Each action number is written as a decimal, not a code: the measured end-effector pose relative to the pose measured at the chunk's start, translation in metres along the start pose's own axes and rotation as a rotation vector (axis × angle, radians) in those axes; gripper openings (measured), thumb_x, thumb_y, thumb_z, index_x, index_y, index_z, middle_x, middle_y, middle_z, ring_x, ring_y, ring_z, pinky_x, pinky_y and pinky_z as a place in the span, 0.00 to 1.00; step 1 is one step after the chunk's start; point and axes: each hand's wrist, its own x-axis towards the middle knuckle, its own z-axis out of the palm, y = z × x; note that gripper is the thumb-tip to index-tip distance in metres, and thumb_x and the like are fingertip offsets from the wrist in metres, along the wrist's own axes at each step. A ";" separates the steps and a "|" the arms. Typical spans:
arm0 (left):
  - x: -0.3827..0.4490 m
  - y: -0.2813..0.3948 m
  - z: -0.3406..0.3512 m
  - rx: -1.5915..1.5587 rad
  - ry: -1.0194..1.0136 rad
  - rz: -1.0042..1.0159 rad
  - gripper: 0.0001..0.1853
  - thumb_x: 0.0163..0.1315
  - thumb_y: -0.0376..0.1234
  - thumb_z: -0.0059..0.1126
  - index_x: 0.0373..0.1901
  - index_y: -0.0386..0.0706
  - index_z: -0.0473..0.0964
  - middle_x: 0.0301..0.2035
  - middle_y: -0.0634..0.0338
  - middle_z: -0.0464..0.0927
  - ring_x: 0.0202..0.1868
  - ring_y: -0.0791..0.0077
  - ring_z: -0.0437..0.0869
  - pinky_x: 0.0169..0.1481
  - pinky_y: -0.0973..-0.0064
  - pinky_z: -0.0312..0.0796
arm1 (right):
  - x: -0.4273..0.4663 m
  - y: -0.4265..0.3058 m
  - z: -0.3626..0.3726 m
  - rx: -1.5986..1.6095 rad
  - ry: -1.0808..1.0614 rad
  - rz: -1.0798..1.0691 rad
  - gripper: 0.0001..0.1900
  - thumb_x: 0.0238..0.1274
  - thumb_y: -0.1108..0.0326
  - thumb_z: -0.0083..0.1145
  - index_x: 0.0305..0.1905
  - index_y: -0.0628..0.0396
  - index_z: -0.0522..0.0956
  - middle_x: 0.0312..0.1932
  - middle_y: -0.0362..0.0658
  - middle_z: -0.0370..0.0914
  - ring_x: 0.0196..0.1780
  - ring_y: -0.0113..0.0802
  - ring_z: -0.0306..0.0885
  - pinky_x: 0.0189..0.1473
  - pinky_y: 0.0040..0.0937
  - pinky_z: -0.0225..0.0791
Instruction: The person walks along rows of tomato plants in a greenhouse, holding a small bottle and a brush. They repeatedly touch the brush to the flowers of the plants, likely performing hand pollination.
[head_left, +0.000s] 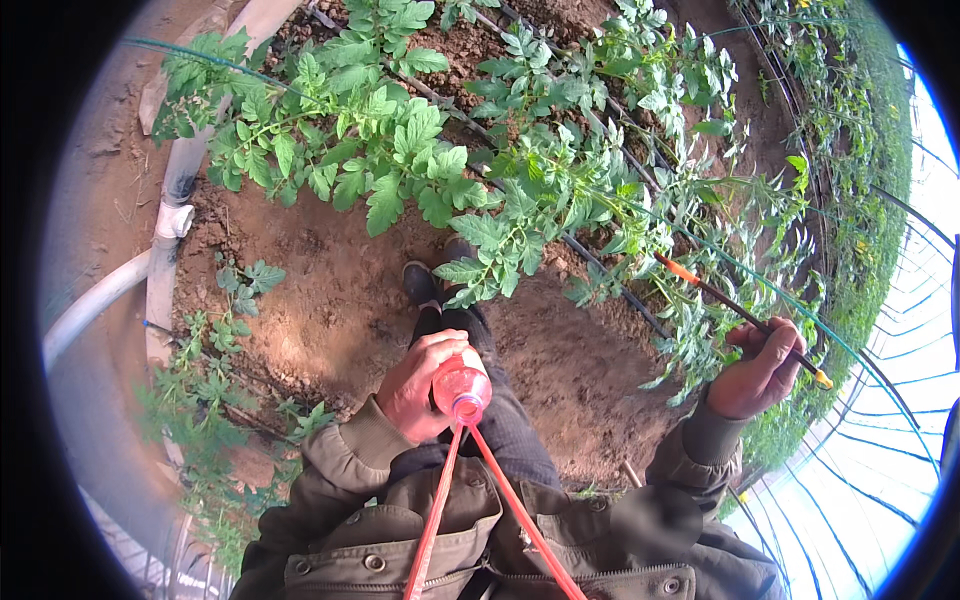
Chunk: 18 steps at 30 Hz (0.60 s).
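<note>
My left hand (420, 382) is wrapped around a clear plastic bottle (459, 375) that looks pinkish-red and has its mouth uncapped. Two lengths of red plastic strap (444, 499) run from the bottle's neck up over the front of my jacket. Out to the right, my right hand (761, 367) grips a slim, dark-handled brush (731, 304) between thumb and fingers. It has an orange collar near its brown tip and a yellow end with a small loop. The brush tip lies over the leaves of a tomato plant (645, 262); I cannot tell whether it touches them.
Tomato plants (397, 142) grow in rows beside black drip lines (600, 266). A green string (780, 292) stretches across the right side above the foliage. White plastic pipe (169, 225) with a fitting runs along the left. My shoe (420, 283) stands on bare soil (322, 247).
</note>
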 end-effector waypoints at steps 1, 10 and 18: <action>0.001 0.002 -0.005 -0.003 -0.015 -0.018 0.51 0.48 0.30 0.89 0.76 0.41 0.70 0.72 0.42 0.76 0.74 0.43 0.79 0.78 0.53 0.76 | 0.013 0.008 0.003 0.022 -0.003 -0.007 0.16 0.92 0.57 0.54 0.54 0.61 0.82 0.31 0.42 0.83 0.30 0.30 0.81 0.35 0.28 0.77; 0.011 -0.027 -0.018 0.035 -0.080 -0.199 0.47 0.46 0.30 0.89 0.71 0.39 0.73 0.68 0.40 0.78 0.69 0.42 0.83 0.72 0.54 0.79 | 0.078 0.044 0.139 -0.006 -0.495 0.026 0.10 0.88 0.66 0.63 0.58 0.63 0.85 0.38 0.41 0.88 0.38 0.23 0.83 0.44 0.24 0.76; 0.032 -0.051 -0.002 0.022 -0.156 -0.273 0.47 0.46 0.35 0.91 0.70 0.39 0.75 0.64 0.43 0.81 0.65 0.43 0.85 0.72 0.52 0.78 | 0.083 0.091 0.177 -0.220 -0.773 -0.038 0.08 0.82 0.71 0.66 0.53 0.65 0.87 0.41 0.45 0.89 0.41 0.28 0.90 0.46 0.28 0.82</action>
